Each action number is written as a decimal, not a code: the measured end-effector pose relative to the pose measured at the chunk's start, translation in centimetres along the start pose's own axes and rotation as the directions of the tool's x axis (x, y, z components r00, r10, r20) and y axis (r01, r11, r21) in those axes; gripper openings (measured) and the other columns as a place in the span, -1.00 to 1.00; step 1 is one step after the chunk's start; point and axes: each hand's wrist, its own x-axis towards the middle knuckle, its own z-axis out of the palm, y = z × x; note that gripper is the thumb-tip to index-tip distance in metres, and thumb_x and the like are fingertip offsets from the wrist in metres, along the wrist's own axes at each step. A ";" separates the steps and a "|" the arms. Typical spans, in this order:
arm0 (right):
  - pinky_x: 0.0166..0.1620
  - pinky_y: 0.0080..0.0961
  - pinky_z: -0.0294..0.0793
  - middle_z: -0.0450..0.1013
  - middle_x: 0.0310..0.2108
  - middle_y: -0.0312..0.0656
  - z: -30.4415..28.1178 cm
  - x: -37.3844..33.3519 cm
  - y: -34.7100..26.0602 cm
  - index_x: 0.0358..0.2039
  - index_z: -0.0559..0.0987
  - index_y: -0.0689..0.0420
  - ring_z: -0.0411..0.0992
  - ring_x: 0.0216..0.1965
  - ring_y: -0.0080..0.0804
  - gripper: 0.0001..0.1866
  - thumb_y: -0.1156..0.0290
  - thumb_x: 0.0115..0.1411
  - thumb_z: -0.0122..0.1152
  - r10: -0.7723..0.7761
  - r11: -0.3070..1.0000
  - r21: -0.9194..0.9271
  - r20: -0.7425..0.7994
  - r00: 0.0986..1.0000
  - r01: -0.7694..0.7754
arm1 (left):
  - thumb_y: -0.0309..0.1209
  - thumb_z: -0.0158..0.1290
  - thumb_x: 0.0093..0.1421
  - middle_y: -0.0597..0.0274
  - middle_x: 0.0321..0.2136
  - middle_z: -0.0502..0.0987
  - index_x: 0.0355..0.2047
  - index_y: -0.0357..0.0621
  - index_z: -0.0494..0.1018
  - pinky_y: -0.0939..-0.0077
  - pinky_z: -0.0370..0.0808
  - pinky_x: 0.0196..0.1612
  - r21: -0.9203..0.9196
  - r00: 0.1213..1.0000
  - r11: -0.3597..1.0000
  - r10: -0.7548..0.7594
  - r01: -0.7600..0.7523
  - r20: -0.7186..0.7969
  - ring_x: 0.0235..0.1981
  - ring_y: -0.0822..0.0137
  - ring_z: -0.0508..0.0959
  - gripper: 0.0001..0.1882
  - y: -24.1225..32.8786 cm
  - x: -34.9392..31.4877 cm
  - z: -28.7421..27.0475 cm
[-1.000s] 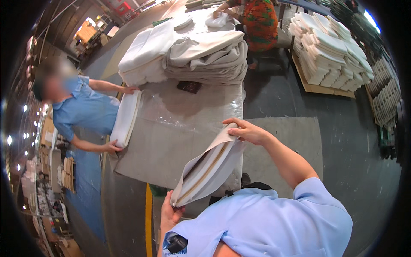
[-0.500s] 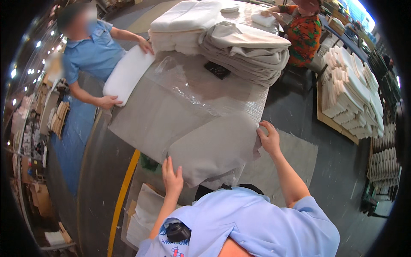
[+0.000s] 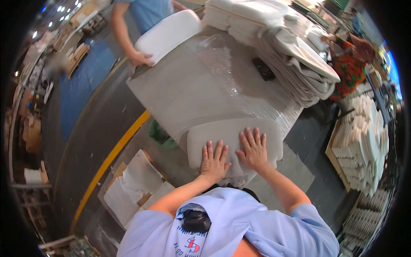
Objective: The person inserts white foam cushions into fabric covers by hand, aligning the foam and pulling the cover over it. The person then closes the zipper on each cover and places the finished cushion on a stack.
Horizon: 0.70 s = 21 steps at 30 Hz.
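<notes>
A light grey fabric-covered pad (image 3: 227, 130) with rounded corners lies at the near edge of the table, right in front of me. My left hand (image 3: 215, 162) rests flat on its near left part, fingers spread. My right hand (image 3: 253, 150) is pressed flat on it further right, fingers also apart. The pad's near edge is partly hidden under my hands and wrists. Beyond it, the plastic-covered table (image 3: 184, 92) shows.
A co-worker in blue holds a white pad (image 3: 169, 36) at the table's far left. Grey fabric covers (image 3: 295, 64), a dark flat object (image 3: 263, 69) and stacked white pads (image 3: 244, 17) lie at the back. A tall pad stack (image 3: 359, 145) stands right; cardboard and white sheets (image 3: 141, 177) lie lower left.
My hands have moved from the fabric's two sides onto the top of the pad. The grey cover now looks smoother and rounded. My view has turned left, and the co-worker's pad has shifted.
</notes>
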 end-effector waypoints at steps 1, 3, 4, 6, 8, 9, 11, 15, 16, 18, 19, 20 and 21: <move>0.51 0.43 -0.26 -0.02 0.61 -0.11 0.4 -0.4 -0.8 0.55 0.23 -0.09 -0.25 0.62 0.22 -0.16 -0.19 0.37 0.08 -0.073 0.997 0.011 0.043 0.996 0.072 | 0.12 0.05 0.37 -0.14 0.59 -0.13 0.55 -0.12 0.11 -0.46 -0.22 0.50 -0.021 0.999 0.999 0.033 -0.033 -0.011 0.55 -0.52 -0.22 -0.10 -0.3 -0.3 0.2; 0.51 0.42 -0.35 -0.01 0.61 -0.15 0.8 -0.9 -1.7 0.54 0.26 -0.21 -0.26 0.62 0.21 -0.20 -0.20 0.36 0.09 -0.136 0.991 0.011 0.028 0.990 0.136 | 0.11 0.08 0.35 -0.13 0.59 -0.13 0.54 -0.12 0.12 -0.48 -0.24 0.49 -0.061 0.995 0.993 0.095 -0.097 -0.039 0.55 -0.52 -0.24 -0.09 -0.9 -0.6 0.5; 0.51 0.43 -0.36 -0.01 0.61 -0.17 1.0 -0.9 -1.7 0.54 0.28 -0.25 -0.26 0.62 0.21 -0.21 -0.21 0.36 0.09 -0.154 0.988 0.006 0.026 0.988 0.154 | 0.11 0.09 0.34 -0.12 0.59 -0.13 0.54 -0.08 0.14 -0.47 -0.25 0.49 -0.082 0.994 0.992 0.097 -0.101 -0.044 0.55 -0.51 -0.24 -0.10 -1.2 -0.6 0.6; 0.51 0.41 -0.39 -0.04 0.63 -0.20 1.2 -0.7 -1.5 0.53 0.30 -0.32 -0.27 0.63 0.18 -0.23 -0.19 0.35 0.13 -0.181 0.983 -0.007 0.029 0.983 0.182 | 0.11 0.11 0.33 -0.10 0.60 -0.12 0.53 0.00 0.19 -0.46 -0.28 0.50 -0.126 0.995 0.988 0.089 -0.095 -0.049 0.55 -0.50 -0.24 -0.13 -1.1 -0.8 0.9; 0.51 0.41 -0.39 -0.03 0.63 -0.20 1.2 -0.9 -1.1 0.52 0.31 -0.30 -0.27 0.63 0.17 -0.24 -0.16 0.35 0.14 -0.195 0.980 -0.027 0.034 0.980 0.196 | 0.09 0.11 0.33 -0.07 0.60 -0.11 0.52 0.14 0.23 -0.44 -0.31 0.50 -0.158 0.988 0.979 0.111 -0.128 -0.111 0.56 -0.47 -0.24 -0.19 -1.1 -0.7 1.2; 0.51 0.41 -0.38 -0.03 0.63 -0.20 1.3 -0.8 -1.2 0.52 0.32 -0.30 -0.27 0.63 0.17 -0.25 -0.15 0.35 0.15 -0.207 0.978 -0.032 0.034 0.978 0.208 | 0.09 0.12 0.33 -0.05 0.60 -0.10 0.51 0.21 0.25 -0.43 -0.32 0.51 -0.165 0.983 0.976 0.117 -0.140 -0.140 0.56 -0.46 -0.25 -0.21 -1.3 -0.8 1.4; 0.52 0.37 -0.38 0.09 0.58 -0.19 0.6 -0.6 -2.0 0.45 0.42 -0.26 -0.20 0.63 0.14 -0.33 -0.12 0.37 0.15 -0.190 0.982 0.033 0.061 0.980 0.188 | 0.08 0.12 0.33 -0.02 0.60 -0.09 0.49 0.35 0.27 -0.41 -0.32 0.51 -0.195 0.987 0.973 0.097 -0.120 -0.127 0.57 -0.43 -0.24 -0.26 -1.3 -1.1 1.6; 0.54 0.18 -0.16 0.33 0.46 -0.06 -2.0 1.1 0.8 0.28 0.60 -0.03 0.04 0.57 0.09 -0.49 0.02 0.43 0.18 -0.181 0.922 0.373 0.184 0.966 0.102 | 0.09 0.10 0.33 0.04 0.59 -0.05 0.46 0.50 0.30 -0.38 -0.32 0.53 -0.262 0.987 0.961 0.050 -0.088 -0.150 0.58 -0.35 -0.24 -0.31 -1.4 -1.4 1.4; 0.52 0.04 -0.02 0.35 0.43 0.01 -1.6 1.0 2.8 0.33 0.54 0.01 0.11 0.53 0.05 -0.46 0.06 0.44 0.20 -0.024 0.787 0.614 0.116 0.993 -0.052 | 0.08 0.10 0.33 0.05 0.59 -0.03 0.43 0.52 0.35 -0.36 -0.31 0.54 -0.300 0.990 0.951 0.034 -0.075 -0.140 0.59 -0.31 -0.21 -0.35 -1.3 -1.5 0.8; 0.46 -0.12 0.21 0.37 0.39 0.11 -1.2 0.7 7.5 0.29 0.53 0.16 0.25 0.46 0.03 -0.48 0.15 0.45 0.25 0.240 0.748 0.652 -0.098 0.966 -0.120 | 0.06 0.12 0.32 0.06 0.58 -0.01 0.42 0.52 0.37 -0.36 -0.29 0.54 -0.295 0.985 0.953 0.012 -0.064 -0.174 0.59 -0.30 -0.20 -0.35 -1.1 -1.8 0.3; 0.42 -0.15 0.29 0.38 0.37 0.14 -1.3 0.7 9.7 0.20 0.59 0.28 0.31 0.41 0.04 -0.53 0.20 0.45 0.26 0.271 0.886 0.451 -0.323 0.907 -0.104 | 0.05 0.12 0.31 0.06 0.58 -0.01 0.41 0.51 0.37 -0.36 -0.28 0.54 -0.289 0.982 0.956 0.002 -0.058 -0.191 0.59 -0.29 -0.19 -0.36 -0.9 -1.9 0.1; 0.41 -0.13 0.30 0.38 0.36 0.08 -1.9 0.7 11.8 0.26 0.52 0.26 0.33 0.39 0.01 -0.47 0.17 0.44 0.28 0.308 0.905 0.384 -0.294 0.905 -0.183 | 0.03 0.13 0.30 0.08 0.58 0.00 0.41 0.51 0.38 -0.36 -0.27 0.55 -0.298 0.979 0.953 -0.014 -0.047 -0.201 0.59 -0.28 -0.18 -0.36 -0.8 -2.1 0.0; 0.39 -0.12 0.31 0.39 0.35 0.03 -2.3 0.5 13.3 0.33 0.46 0.23 0.36 0.36 -0.02 -0.40 0.14 0.43 0.30 0.345 0.915 0.311 -0.272 0.898 -0.258 | 0.01 0.14 0.29 0.09 0.58 0.01 0.40 0.50 0.39 -0.35 -0.26 0.55 -0.307 0.977 0.951 -0.029 -0.038 -0.212 0.59 -0.26 -0.18 -0.36 -0.8 -2.3 0.0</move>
